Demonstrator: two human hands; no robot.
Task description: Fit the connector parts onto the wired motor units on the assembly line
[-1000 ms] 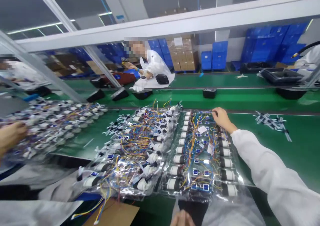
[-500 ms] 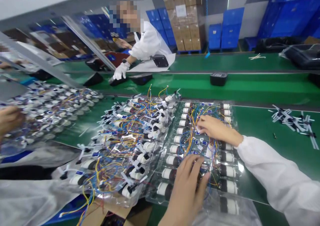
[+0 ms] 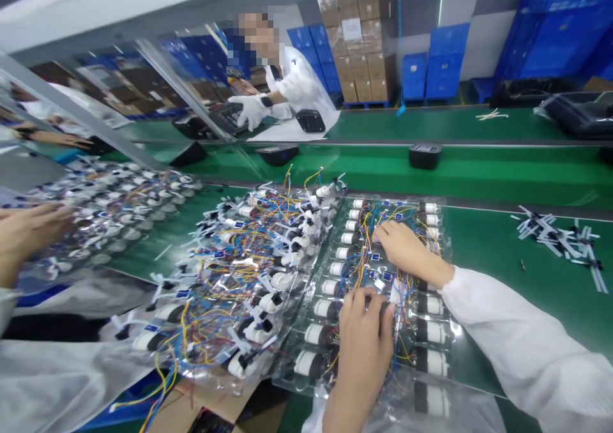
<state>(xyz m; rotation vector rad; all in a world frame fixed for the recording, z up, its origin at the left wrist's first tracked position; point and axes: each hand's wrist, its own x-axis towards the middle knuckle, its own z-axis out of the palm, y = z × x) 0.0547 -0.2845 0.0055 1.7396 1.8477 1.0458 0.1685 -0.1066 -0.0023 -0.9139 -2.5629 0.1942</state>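
Note:
My left hand [image 3: 365, 334] is over the lower middle of a clear plastic tray [image 3: 283, 374], its fingers curled down and drawn together among the wires. Farther up the same tray, my right hand [image 3: 405, 246] has its fingers closed, with the tips down in the bundle of yellow and blue wires [image 3: 353, 265]. What either hand pinches is too small or hidden to make out. White-and-black cylindrical parts [image 3: 317, 334] lie in rows along both sides of the tray. Small blue-and-white pieces [image 3: 379, 285] sit in the middle, between my hands.
Left of my tray lies another batch of wired cylinders [image 3: 280, 281] with white-and-black strips attached. Loose strips [image 3: 558, 238] are piled on the green surface at right. Another person's hand [image 3: 36, 228] is at far left. Across the belt [image 3: 354, 165], a white-gloved co-worker [image 3: 301, 78] stands beside black devices.
My left hand's fingers have curled inward and drawn together. My right hand stays over the wires with a slight shift. The co-worker's gloved hand has lifted and moved right.

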